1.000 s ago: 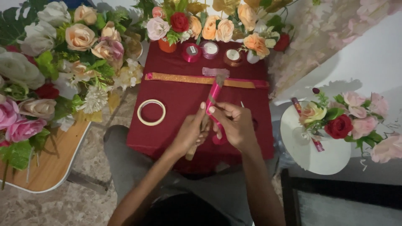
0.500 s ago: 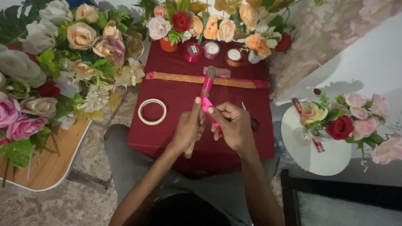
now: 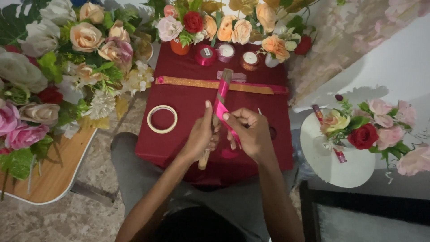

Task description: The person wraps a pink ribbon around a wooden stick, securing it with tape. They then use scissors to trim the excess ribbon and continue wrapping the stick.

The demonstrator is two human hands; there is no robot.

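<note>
My left hand (image 3: 201, 134) grips a wooden stick (image 3: 222, 92) over the dark red cloth-covered table (image 3: 188, 103). Bright pink ribbon (image 3: 221, 112) is wound partway around the stick. My right hand (image 3: 251, 132) pinches the loose end of that ribbon just right of the stick. The stick's lower end (image 3: 202, 165) pokes out below my left hand. Its upper end lies over a gold glitter ribbon strip (image 3: 197, 83) stretched across the cloth.
A white tape ring (image 3: 162, 118) lies left of my hands. Three ribbon spools (image 3: 226, 51) stand at the back before artificial flower arrangements (image 3: 215, 22). More flowers crowd a wooden table at left (image 3: 49, 166). A round white stand with roses (image 3: 358, 134) is at right.
The pink ribbon has been wound further along the stick. My hands shifted slightly and the stick's top tilted a little to the right.
</note>
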